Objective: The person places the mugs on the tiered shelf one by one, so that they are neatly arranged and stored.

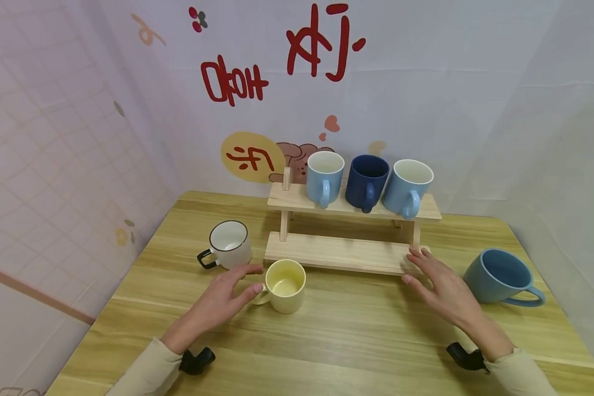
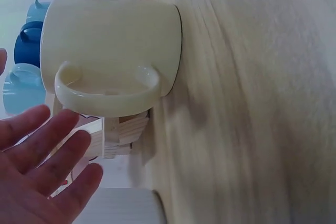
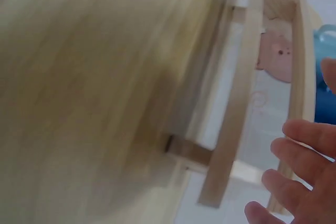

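Left hand (image 1: 220, 297): lying open, fingers loosely extended and spread, holding nothing. Yellow mug (image 1: 287, 297) standing upright on the tabletop (image 1: 351, 344), at the hand's 3 o'clock, its handle pointing to about 8 toward the thumb. In the left wrist view, fingertips are showing just beside that handle; contact I cannot tell. White mug (image 1: 235, 253) with black rim and handle sitting at the hand's 12.

Right hand (image 1: 445, 291): also open, fingers extended, gripping nothing. Its fingertips are pointing to 10 o'clock, by the right end of the wooden stand's lower board (image 1: 346, 253); touching or not, I cannot tell. Large blue mug (image 1: 495, 283) resting near this hand, at its 3, handle pointing to 4.

Upper board is carrying a row, running from 9 to 3: light blue mug (image 1: 323, 179), dark blue mug (image 1: 365, 184), second light blue mug (image 1: 406, 190).

Writing: the backdrop (image 1: 450, 99) is showing large red brush-style characters (image 1: 235, 82), another set on a yellow patch (image 1: 232, 148). I am not reading any with certainty.
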Motion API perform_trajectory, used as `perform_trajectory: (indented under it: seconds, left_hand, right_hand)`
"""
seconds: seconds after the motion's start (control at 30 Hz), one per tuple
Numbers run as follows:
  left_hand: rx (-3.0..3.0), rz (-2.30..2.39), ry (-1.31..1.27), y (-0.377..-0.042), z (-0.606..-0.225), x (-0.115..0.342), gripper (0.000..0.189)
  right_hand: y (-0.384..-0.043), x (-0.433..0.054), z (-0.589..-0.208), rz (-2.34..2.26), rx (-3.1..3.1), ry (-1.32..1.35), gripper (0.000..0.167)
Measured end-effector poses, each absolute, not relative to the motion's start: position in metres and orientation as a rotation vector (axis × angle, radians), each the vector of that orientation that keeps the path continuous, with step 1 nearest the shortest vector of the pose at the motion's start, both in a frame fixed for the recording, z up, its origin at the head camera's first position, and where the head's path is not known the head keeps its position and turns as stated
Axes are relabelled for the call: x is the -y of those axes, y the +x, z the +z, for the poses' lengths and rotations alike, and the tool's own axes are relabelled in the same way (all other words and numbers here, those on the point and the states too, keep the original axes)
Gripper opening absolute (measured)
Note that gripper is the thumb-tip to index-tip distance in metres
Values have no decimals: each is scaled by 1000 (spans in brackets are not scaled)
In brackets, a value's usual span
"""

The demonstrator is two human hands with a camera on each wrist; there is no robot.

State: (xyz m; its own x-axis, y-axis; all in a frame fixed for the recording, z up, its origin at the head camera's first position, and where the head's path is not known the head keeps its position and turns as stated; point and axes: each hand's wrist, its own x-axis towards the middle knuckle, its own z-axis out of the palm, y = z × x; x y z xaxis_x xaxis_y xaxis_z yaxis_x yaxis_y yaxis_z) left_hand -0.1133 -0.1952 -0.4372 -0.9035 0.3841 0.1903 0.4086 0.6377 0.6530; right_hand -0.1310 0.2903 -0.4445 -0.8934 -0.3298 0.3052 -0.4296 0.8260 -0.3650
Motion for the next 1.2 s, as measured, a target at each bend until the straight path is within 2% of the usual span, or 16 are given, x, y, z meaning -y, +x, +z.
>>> perform_trajectory:
  seconds: [0.17, 0.33, 0.77, 1.2]
  left_hand:
    - [2790, -1370, -742, -117, -442, 198, 34]
    - [2819, -1533, -699, -118, -447, 201, 32]
    - [2788, -1898, -727, -124, -458, 204, 34]
    - [2856, -1991, -757, -130, -458, 196, 38]
  right_hand:
    - [-130, -299, -452, 609, 2818, 608, 63]
    - [-128, -304, -456, 606, 2843, 612, 67]
    - [-125, -307, -466, 553, 2879, 637, 65]
    - [-123, -304, -464, 537, 2918, 630, 69]
